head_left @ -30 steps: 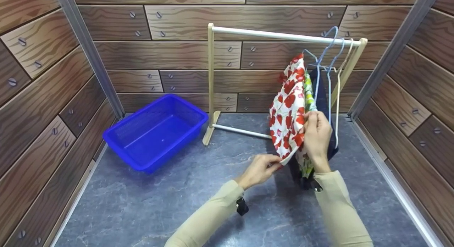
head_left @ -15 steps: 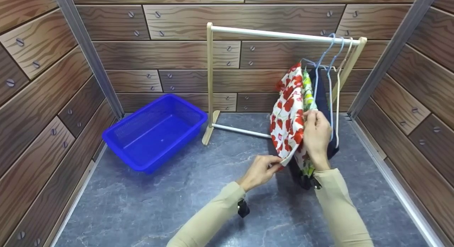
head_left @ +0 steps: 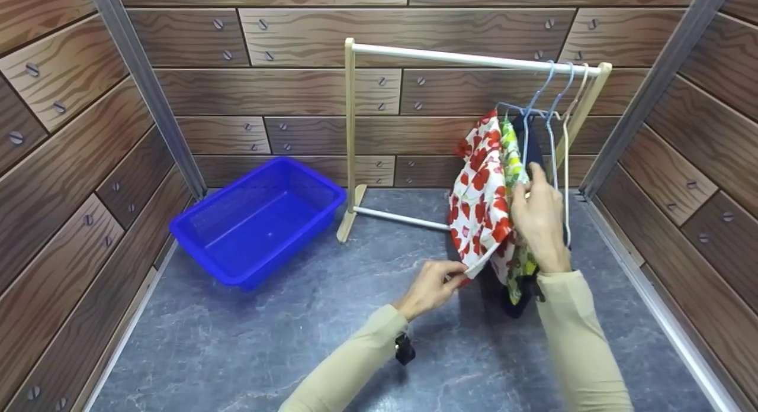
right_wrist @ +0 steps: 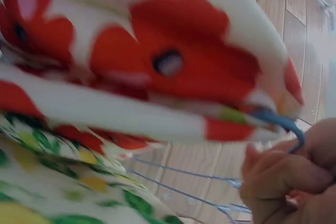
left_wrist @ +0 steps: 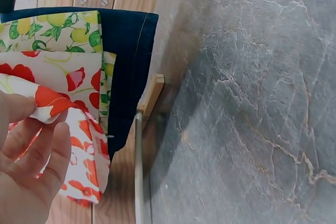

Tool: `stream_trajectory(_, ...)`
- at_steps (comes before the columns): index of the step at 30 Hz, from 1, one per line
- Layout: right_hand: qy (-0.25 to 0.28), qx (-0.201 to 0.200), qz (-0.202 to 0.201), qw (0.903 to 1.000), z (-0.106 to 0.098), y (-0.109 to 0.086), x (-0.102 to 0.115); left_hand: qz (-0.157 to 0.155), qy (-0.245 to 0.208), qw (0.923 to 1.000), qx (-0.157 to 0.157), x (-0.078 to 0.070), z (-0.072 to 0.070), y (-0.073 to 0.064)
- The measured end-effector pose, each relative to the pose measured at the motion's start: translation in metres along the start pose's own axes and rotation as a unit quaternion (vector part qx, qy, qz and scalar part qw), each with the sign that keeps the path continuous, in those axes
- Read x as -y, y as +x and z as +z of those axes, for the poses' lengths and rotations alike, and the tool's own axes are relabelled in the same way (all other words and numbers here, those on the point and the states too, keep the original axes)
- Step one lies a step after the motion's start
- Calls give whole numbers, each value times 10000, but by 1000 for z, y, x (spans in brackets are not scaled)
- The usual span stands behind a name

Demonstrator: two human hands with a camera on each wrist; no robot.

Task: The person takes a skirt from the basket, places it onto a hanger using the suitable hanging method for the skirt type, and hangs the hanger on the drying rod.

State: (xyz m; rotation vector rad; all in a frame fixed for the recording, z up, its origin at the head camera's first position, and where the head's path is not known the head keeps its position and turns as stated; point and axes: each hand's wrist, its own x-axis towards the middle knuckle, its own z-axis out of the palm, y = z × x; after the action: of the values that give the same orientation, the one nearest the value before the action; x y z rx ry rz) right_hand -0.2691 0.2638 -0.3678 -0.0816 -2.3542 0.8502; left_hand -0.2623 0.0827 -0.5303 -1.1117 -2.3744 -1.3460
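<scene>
A white garment [head_left: 477,193] with red flowers hangs from a blue hanger [head_left: 535,101] near the rack's right end. My left hand [head_left: 429,287] pinches its lower hem between thumb and fingers; the left wrist view shows the fold of cloth at the fingertips. My right hand [head_left: 542,222] is at the garment's right side. In the right wrist view its curled fingers [right_wrist: 294,174] hold the bent end of the blue wire sticking out of the cloth. Behind hang a lemon-print garment [left_wrist: 58,32] and a dark blue denim garment [left_wrist: 128,61], mostly covered.
The hanging rack [head_left: 450,58] has a white rail and wooden posts. Another blue hanger [head_left: 558,101] and a cream hanger [head_left: 572,107] hang close on the right. A blue plastic basket [head_left: 254,276] stands on the left. Wood-patterned walls enclose the grey marbled floor [head_left: 237,341].
The blue hanger's hook has come down onto the rail, and the flowered garment has lowered with it. My right hand has shifted right, its index finger straightened. My left hand stays at the hem.
</scene>
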Motion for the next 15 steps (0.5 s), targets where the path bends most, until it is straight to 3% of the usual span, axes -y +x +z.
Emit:
stream_trajectory(8, -497, 651, -113, 9966, -16, 21, 8, -230, -184, 9996, 9, 0, 1, 1)
stream_trajectory(15, -733, 112, -346, 9966, -24, 17, 0, -109, -89, 9998, -133, -1, 4, 2)
